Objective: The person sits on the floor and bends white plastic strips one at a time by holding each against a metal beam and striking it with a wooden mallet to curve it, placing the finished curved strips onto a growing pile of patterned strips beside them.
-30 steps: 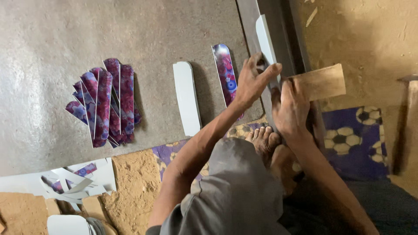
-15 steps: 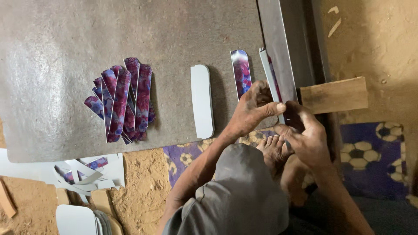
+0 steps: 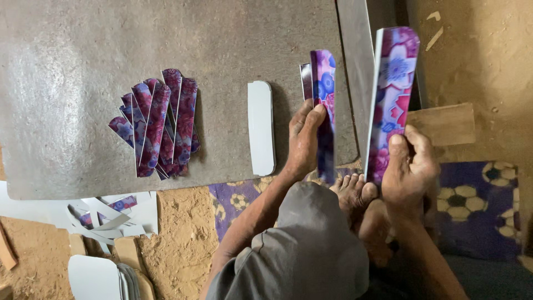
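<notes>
My left hand (image 3: 304,139) grips a narrow floral-printed card strip (image 3: 323,89), purple and blue, held on edge above the grey board (image 3: 111,44). A second thin strip stands just behind it. My right hand (image 3: 410,162) holds a wider pink and purple floral strip (image 3: 393,83) upright, to the right of the first. A white rounded strip (image 3: 261,128) lies flat on the board just left of my left hand. Farther left, several floral strips (image 3: 161,122) lie fanned in a pile.
A long metal bar (image 3: 355,66) runs along the board's right edge, with a wooden block (image 3: 444,123) beside it. Paper offcuts (image 3: 105,214) and white blanks (image 3: 94,278) lie on the earthen floor at lower left. My bare foot (image 3: 355,194) rests on a patterned mat (image 3: 477,205).
Both hands have lifted from the metal bar and block. Each now holds a floral strip raised on edge; the strips that lay by the bar are off the board.
</notes>
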Demonstrator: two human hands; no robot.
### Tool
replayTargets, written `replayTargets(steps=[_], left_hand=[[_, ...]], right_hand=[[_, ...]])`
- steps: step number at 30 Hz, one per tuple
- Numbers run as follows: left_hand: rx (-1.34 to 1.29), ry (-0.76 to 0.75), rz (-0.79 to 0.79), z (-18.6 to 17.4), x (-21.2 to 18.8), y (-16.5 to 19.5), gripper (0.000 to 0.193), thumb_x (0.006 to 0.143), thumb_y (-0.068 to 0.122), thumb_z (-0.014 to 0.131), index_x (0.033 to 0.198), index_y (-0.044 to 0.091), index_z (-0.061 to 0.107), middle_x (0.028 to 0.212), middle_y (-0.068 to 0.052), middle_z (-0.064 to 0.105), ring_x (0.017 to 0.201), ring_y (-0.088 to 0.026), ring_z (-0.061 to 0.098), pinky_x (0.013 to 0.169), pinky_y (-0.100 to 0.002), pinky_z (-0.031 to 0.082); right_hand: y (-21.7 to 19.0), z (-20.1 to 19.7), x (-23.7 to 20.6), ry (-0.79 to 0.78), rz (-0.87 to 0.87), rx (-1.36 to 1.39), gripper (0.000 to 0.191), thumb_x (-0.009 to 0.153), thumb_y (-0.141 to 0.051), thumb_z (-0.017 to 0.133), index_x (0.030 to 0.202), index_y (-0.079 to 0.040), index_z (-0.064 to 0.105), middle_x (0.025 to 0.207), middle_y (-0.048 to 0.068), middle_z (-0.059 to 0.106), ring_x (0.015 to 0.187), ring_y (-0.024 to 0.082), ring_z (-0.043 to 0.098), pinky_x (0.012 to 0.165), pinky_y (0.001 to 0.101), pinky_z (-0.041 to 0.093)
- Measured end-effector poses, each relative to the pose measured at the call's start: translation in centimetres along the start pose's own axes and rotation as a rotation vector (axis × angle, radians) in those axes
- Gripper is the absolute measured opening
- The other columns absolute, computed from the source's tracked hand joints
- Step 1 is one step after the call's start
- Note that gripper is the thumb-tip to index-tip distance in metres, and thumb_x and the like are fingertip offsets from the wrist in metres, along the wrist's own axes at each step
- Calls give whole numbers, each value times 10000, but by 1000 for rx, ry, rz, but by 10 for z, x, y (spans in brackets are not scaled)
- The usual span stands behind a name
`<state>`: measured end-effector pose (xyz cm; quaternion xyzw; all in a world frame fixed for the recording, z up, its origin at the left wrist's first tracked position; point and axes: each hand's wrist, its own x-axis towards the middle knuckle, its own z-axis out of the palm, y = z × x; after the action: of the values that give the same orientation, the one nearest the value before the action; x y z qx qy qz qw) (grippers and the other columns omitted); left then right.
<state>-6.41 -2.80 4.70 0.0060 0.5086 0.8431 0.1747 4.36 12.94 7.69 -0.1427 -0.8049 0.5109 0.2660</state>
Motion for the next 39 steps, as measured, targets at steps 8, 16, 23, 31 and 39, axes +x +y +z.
replayTargets(steps=[8, 16, 23, 31, 39], left_hand=[[112, 173, -349, 4, 13, -33, 593, 1011, 192, 526, 1534, -39, 366, 1310, -182, 593, 1135, -222, 615, 985, -338, 515], [1021, 233, 30, -48, 20, -57, 761, 977, 347, 608, 1552, -61, 324, 1436, -308, 489, 1327, -388, 472, 1119, -525, 397], [893, 275, -170, -38, 2, -67, 755, 957, 327, 609, 1542, -57, 326, 1314, -253, 598, 1157, -317, 605, 1018, -448, 481], [322, 291, -195, -65, 13, -34, 318, 993, 218, 639, 1152, -57, 643, 920, -71, 627, 794, -146, 544, 663, -292, 475], [1191, 595, 137, -253, -5, 122, 531, 1023, 363, 678, 1338, -22, 493, 1213, -194, 589, 1077, -277, 576, 919, -406, 499]], right_hand=[[16, 50, 3, -398, 99, 122, 397, 1138, -210, 521, 1387, 95, 570, 1188, 226, 698, 1086, 257, 693, 906, 357, 552], [102, 99, 3, -344, 183, -141, 485, 1082, -284, 633, 1396, 80, 569, 1241, 264, 680, 1084, 313, 683, 909, 406, 551], [116, 112, -6, -411, 413, -124, 461, 1016, -214, 679, 1379, 51, 579, 1155, 228, 699, 960, 274, 692, 840, 372, 544], [62, 113, 4, -457, 372, 244, 398, 998, -124, 667, 1355, 49, 632, 1175, 151, 712, 1018, 175, 669, 877, 294, 539], [8, 61, 22, -612, 81, 95, 523, 1070, -297, 598, 1463, 43, 537, 1283, 215, 664, 1124, 268, 695, 879, 355, 616]])
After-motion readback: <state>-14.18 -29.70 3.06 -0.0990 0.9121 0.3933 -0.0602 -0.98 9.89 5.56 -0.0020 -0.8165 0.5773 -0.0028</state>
